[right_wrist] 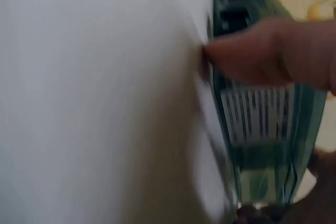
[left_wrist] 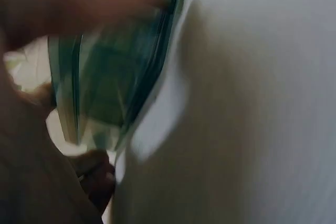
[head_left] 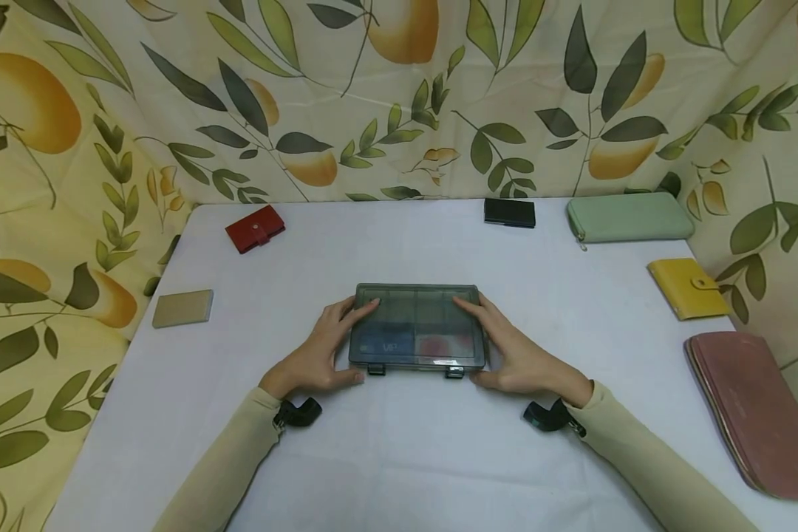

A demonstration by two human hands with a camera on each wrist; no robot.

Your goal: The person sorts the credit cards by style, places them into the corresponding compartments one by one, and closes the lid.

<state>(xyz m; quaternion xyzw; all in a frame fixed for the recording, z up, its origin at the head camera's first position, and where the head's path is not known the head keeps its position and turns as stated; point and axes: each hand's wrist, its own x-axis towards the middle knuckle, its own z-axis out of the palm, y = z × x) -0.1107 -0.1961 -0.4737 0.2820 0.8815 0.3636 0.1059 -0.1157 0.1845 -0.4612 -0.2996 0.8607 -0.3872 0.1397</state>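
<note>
A translucent dark green plastic box [head_left: 415,310] with a divided inside lies at the middle of the white table. Through its lid show a blue item marked "VIP" and a reddish one. Its two front latches look closed. My left hand [head_left: 326,347] grips the box's left side, forefinger on the lid's edge and thumb by the front corner. Opposite it, my right hand [head_left: 515,351] holds the right side in the same manner. In the right wrist view a barcode label [right_wrist: 257,114] shows on the box's side, below the blurred thumb. The left wrist view is blurred too.
Around the table lie a red snap wallet [head_left: 256,229], a beige flat case [head_left: 182,309], a black card holder [head_left: 509,213], a mint zip wallet [head_left: 630,217], a yellow wallet [head_left: 687,288] and a dusky pink zip wallet [head_left: 758,414]. Fruit-patterned cloth [head_left: 386,111] hangs behind and at the sides.
</note>
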